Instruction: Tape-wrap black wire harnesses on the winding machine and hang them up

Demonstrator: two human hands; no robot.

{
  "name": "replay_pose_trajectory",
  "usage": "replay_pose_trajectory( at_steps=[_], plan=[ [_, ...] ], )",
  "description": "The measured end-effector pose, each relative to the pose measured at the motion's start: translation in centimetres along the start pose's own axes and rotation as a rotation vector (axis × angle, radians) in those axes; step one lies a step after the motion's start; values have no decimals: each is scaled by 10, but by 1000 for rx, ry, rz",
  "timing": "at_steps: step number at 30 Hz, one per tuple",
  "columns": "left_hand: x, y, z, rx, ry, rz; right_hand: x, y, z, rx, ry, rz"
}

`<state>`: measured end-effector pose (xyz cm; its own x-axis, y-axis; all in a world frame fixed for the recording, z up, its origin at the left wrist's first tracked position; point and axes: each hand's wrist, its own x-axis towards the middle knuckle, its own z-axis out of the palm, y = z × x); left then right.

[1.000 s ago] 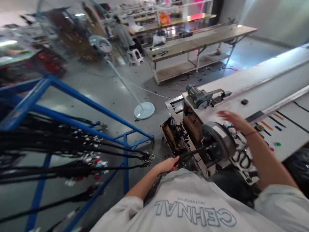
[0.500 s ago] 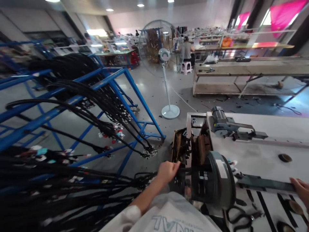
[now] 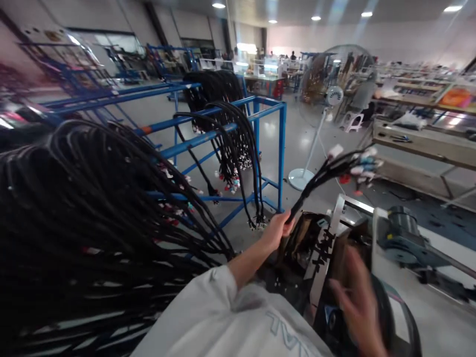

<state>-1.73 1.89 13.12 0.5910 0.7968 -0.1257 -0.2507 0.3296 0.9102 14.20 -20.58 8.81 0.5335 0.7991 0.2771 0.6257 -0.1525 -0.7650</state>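
My left hand (image 3: pixel 278 229) is closed round a black wire harness (image 3: pixel 312 184), which slants up to the right in front of me. White, red and teal connectors (image 3: pixel 366 166) hang in a cluster at its far end. To the right, my right hand (image 3: pixel 355 292) is smeared by motion; its thumb stands apart from the fingers and nothing shows in it. It is over the dark rounded taping machine (image 3: pixel 399 317) at the table's end, partly hiding it.
Blue racks (image 3: pixel 281 148) carry many black harnesses (image 3: pixel 92 208) on the left. A box (image 3: pixel 297 248) stands beside a metal frame with black scraps. A motor unit (image 3: pixel 403 228) sits on the white table. Beyond are a floor fan (image 3: pixel 334 96) and a bench (image 3: pixel 420 144).
My view has swung left. My left hand has lifted the harness from beside the machine, its connector end now up. My right hand has left the table's right side and come over the machine.
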Motion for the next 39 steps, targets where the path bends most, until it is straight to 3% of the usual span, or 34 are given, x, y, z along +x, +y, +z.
replay_pose_trajectory(
  at_steps=[2, 4, 6, 8, 9, 10, 11, 13, 14, 16, 18, 19, 20, 22, 23, 25, 26, 28, 30, 33, 35, 39],
  plan=[
    [23, 49, -2, -230, -1, 126, 4, -17, 99, 225, -276, 16],
    [32, 113, -21, -344, 104, 366, 10, -26, 174, 300, -482, 161],
    [21, 170, -48, -365, 300, 699, 26, -39, 215, 279, -613, 225],
    [-7, 202, -73, -290, 529, 1102, 52, -71, 229, 264, -652, 108],
    [-22, 205, -83, -222, 577, 1225, 69, -94, 230, 277, -656, -18],
    [-35, 200, -90, -161, 532, 1255, 86, -120, 229, 295, -667, -153],
    [-44, 189, -98, -114, 412, 1166, 104, -145, 229, 320, -717, -298],
    [-46, 158, -117, 11, 175, 825, 141, -188, 234, 405, -771, -620],
    [-39, 143, -129, 64, 202, 697, 160, -202, 239, 444, -717, -703],
    [-19, 119, -159, 175, 422, 616, 199, -218, 254, 495, -446, -683],
    [-2, 106, -188, 365, 609, 677, 230, -226, 267, 507, -144, -480],
    [3, 102, -200, 454, 641, 716, 239, -232, 269, 523, -96, -378],
    [5, 100, -208, 527, 638, 747, 242, -240, 268, 560, -149, -299],
    [3, 99, -216, 598, 605, 774, 232, -262, 255, 708, -487, -206],
    [0, 99, -217, 606, 599, 776, 221, -274, 245, 814, -696, -202],
    [-6, 100, -218, 578, 571, 778, 195, -288, 225, 1015, -893, -227],
    [-8, 101, -217, 541, 527, 775, 184, -287, 218, 1095, -896, -228],
    [-9, 101, -216, 417, 373, 739, 164, -262, 217, 1131, -768, -184],
    [-6, 103, -213, 253, 181, 650, 144, -212, 230, 970, -623, -84],
    [-1, 109, -202, 27, 0, 474, 100, -120, 253, 547, -701, 107],
    [1, 120, -190, -88, 9, 400, 63, -68, 257, 383, -733, 197],
    [2, 155, -175, -253, 171, 445, 7, 1, 231, 245, -539, 336]
  ],
)
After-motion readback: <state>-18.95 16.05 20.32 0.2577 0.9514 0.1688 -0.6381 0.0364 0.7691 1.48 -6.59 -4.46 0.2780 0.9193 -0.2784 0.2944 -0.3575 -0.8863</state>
